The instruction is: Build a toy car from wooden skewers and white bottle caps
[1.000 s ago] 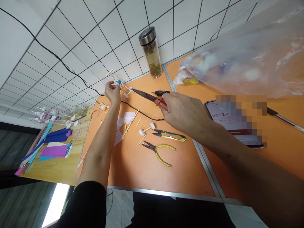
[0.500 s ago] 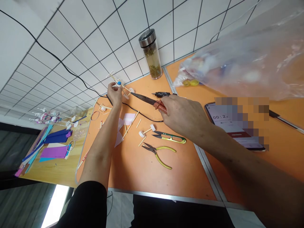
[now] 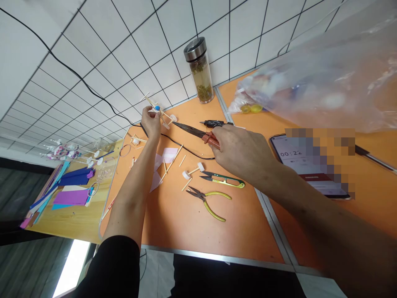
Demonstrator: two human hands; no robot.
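Note:
My left hand (image 3: 151,122) pinches a small wooden-stick model (image 3: 165,114) with white end pieces and a round blue part in its middle. Red-handled scissors (image 3: 190,130) are gripped in my right hand (image 3: 238,149). Their dark blades look closed, and the tips lie close beside the model's lower right end; whether they touch it I cannot tell. Below the hands lie a stick with two white wheels (image 3: 194,169), green-and-yellow thread snips (image 3: 223,179) and yellow-handled pliers (image 3: 207,201). A black pen-like tool (image 3: 214,123) rests behind the scissors.
Against the tiled wall stands a glass tea bottle (image 3: 200,72). A stuffed plastic bag (image 3: 325,82) fills the back right, with a phone (image 3: 307,165) in front of it. Pink paper pieces (image 3: 170,155), loose sticks and a black cable (image 3: 198,154) lie mid-table. Coloured paper (image 3: 70,197) is at left.
The whole view has shifted slightly. Both hands keep their holds, and the scissor tips remain close to the stick model.

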